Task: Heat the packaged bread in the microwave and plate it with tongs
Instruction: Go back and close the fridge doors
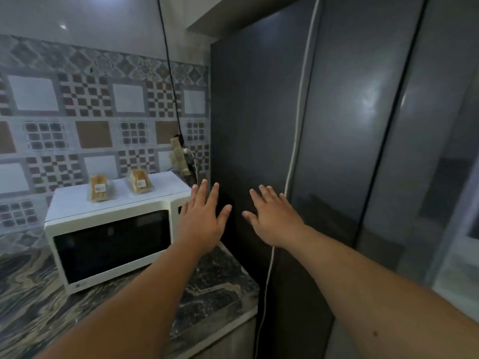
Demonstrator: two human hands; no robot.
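Bread packs: two, left [99, 188] and right [140, 181], apart on the microwave [111, 229] top.
My left hand [201, 218]: fingers spread, holding nothing, before the microwave's right edge.
My right hand [272, 216]: spread wide, empty, before the dark refrigerator [337, 125].
Countertop [215, 281]: bare strip beside the microwave.
Labels: blurred, probably price stickers.
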